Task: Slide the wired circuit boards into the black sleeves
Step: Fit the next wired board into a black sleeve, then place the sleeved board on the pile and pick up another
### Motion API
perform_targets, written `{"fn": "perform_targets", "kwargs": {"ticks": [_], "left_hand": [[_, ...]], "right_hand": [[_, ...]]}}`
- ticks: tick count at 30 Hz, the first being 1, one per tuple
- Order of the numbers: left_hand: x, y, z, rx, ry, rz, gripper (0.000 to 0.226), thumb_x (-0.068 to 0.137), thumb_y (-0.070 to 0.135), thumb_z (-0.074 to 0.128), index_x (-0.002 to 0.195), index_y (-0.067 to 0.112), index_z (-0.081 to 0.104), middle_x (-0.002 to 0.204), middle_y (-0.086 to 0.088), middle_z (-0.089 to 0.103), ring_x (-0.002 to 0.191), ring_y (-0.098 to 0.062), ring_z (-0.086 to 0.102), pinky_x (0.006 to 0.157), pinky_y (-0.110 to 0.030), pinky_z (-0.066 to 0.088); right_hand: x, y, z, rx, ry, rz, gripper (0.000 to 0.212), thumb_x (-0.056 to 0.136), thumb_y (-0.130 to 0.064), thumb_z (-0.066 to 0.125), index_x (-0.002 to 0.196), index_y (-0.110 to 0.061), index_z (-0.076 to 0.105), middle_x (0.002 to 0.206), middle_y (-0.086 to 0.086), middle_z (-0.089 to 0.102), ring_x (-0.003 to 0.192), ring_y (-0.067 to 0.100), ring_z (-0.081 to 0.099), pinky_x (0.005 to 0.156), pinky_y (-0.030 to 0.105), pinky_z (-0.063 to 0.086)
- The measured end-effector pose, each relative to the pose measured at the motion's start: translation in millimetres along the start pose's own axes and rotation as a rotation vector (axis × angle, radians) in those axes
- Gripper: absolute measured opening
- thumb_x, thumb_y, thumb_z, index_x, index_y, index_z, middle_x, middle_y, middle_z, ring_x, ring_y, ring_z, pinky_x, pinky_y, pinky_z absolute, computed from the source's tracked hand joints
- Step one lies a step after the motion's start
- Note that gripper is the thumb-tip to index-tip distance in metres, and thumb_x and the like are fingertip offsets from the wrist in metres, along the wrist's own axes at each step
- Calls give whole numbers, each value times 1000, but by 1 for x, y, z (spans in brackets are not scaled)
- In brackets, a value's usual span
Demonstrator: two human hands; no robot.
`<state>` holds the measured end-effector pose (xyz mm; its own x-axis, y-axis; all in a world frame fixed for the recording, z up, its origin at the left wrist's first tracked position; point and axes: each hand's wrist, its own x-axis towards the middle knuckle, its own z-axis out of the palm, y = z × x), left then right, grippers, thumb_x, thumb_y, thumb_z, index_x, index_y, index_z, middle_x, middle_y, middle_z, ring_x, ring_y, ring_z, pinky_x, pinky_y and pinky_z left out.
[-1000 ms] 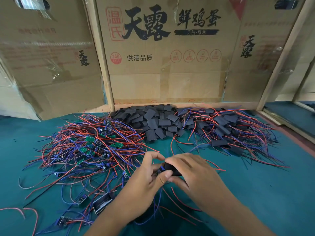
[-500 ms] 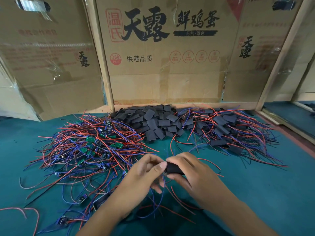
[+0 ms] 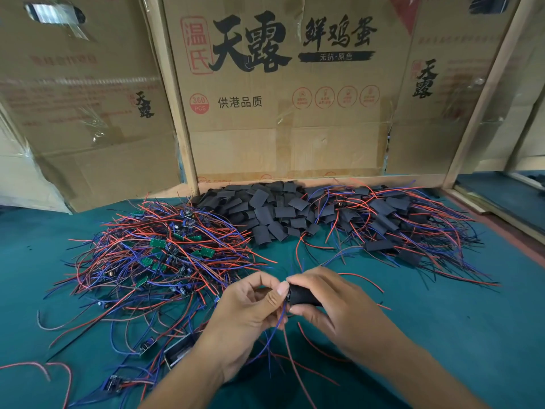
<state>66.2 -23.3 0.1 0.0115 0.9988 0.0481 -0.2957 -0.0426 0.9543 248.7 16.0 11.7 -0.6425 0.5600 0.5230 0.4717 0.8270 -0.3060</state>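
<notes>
My right hand [image 3: 336, 308] grips a black sleeve [image 3: 303, 295] above the green table. My left hand [image 3: 250, 308] pinches at the sleeve's left opening, where blue and red wires [image 3: 280, 329] trail down; the circuit board itself is hidden inside or behind the fingers. A tangle of wired green circuit boards [image 3: 159, 255] lies to the left. A heap of empty black sleeves [image 3: 265, 211] sits behind the hands. At the right lies a pile of sleeved boards [image 3: 392, 228] with wires sticking out.
Cardboard boxes [image 3: 280, 93] stand as a wall along the back of the green table [image 3: 457, 335]. Wooden frame posts [image 3: 483, 93] rise at the right. A small dark metal part [image 3: 180, 349] lies among loose wires near my left forearm.
Both hands have risen a little with the sleeve. My left fingers have shifted from overlapping the sleeve to pinching at its left end, and more of the sleeve shows in my right hand.
</notes>
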Motion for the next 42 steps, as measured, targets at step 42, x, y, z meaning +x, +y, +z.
{"fn": "perform_targets", "kwargs": {"ticks": [42], "left_hand": [[10, 8, -11, 35, 240, -131, 12, 100, 1, 48, 92, -1, 58, 66, -12, 58, 51, -18, 48, 49, -25, 42]], "right_hand": [[109, 149, -81, -652, -155, 624, 63, 96, -44, 50, 148, -20, 24, 152, 12, 34, 140, 29, 33, 113, 51, 24]]}}
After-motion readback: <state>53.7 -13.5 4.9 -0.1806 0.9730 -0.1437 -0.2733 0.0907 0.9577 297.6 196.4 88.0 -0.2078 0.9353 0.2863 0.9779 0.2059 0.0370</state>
